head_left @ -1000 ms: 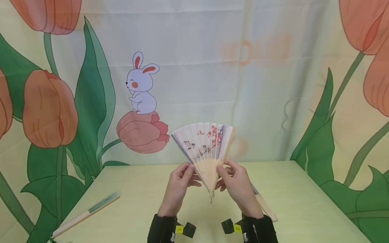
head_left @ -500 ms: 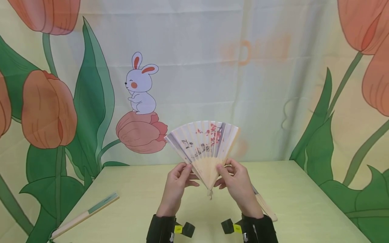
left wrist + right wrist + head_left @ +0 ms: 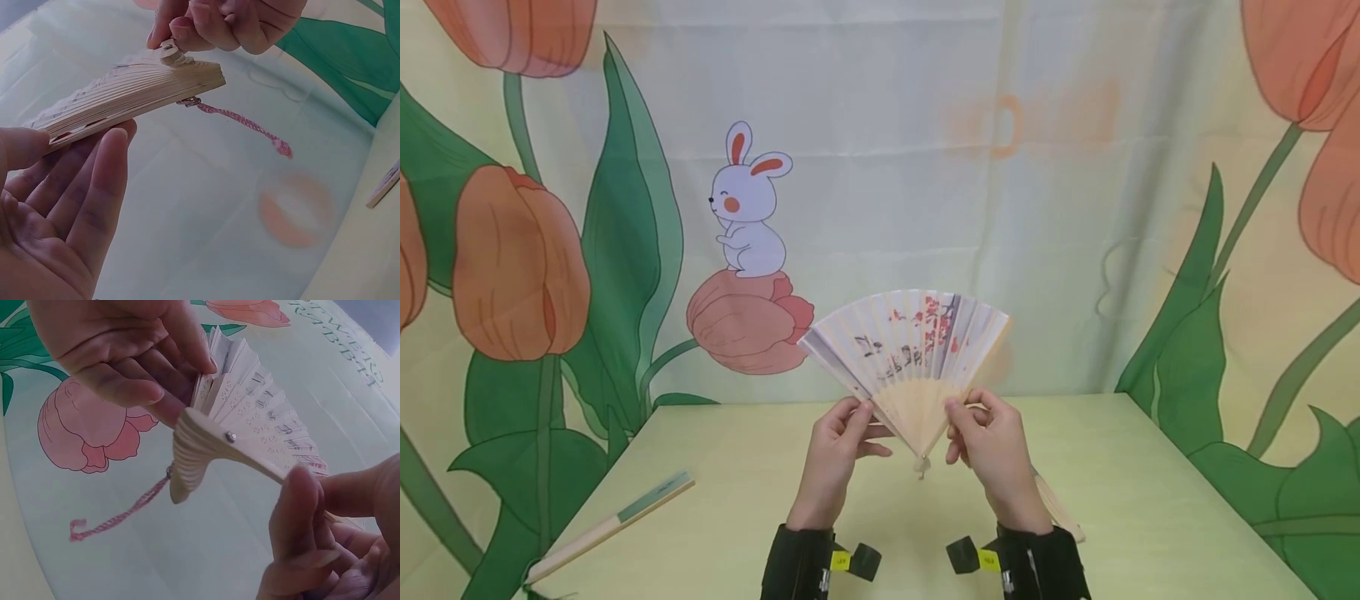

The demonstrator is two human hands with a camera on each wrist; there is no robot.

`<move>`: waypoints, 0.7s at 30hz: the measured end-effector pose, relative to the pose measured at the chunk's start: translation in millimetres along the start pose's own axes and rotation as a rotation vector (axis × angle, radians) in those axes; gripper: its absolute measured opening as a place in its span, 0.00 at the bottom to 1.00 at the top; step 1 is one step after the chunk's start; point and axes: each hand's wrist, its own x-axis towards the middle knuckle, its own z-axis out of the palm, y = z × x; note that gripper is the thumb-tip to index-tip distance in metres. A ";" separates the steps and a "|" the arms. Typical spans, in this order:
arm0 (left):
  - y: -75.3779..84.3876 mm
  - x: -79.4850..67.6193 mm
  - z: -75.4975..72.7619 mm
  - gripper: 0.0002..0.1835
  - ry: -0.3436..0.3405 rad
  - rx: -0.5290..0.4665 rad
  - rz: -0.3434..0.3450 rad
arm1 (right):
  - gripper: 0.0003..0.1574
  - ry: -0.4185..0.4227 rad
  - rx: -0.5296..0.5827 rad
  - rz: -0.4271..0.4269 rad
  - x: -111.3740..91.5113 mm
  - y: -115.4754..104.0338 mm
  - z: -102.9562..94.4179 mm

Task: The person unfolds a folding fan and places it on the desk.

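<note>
A folding fan [image 3: 917, 358], white with red blossoms and dark painted strokes, is spread wide above the table. My left hand [image 3: 838, 446] pinches its left edge between thumb and fingers. On the opposite edge, my right hand [image 3: 992, 442] grips the outer rib with thumb and forefinger, its other fingers curled beneath. The bare wooden ribs meet at a metal rivet [image 3: 230, 436] seen in the right wrist view. From that end a pink braided cord [image 3: 250, 125] hangs, clear in the left wrist view.
A closed fan [image 3: 613, 529] with a green end lies on the table [image 3: 737, 500] at the left. Another closed fan [image 3: 1060, 508] lies at the right, partly hidden by the right forearm. A backdrop cloth [image 3: 880, 167] with tulips and a rabbit hangs behind.
The fan has spread wider, from a narrow wedge to a broad one. My right hand has shifted right with its edge, and the left hand slightly left.
</note>
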 end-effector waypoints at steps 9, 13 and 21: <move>-1.6 1.1 -0.5 0.21 0.038 0.012 0.022 | 0.11 -0.003 -0.017 -0.007 1.2 1.3 2.0; -1.9 0.5 -1.3 0.21 0.062 0.019 0.027 | 0.11 0.009 -0.019 -0.017 0.4 2.4 2.5; -1.5 0.7 -3.0 0.22 0.085 0.024 0.025 | 0.12 0.031 0.001 0.010 1.1 3.2 3.4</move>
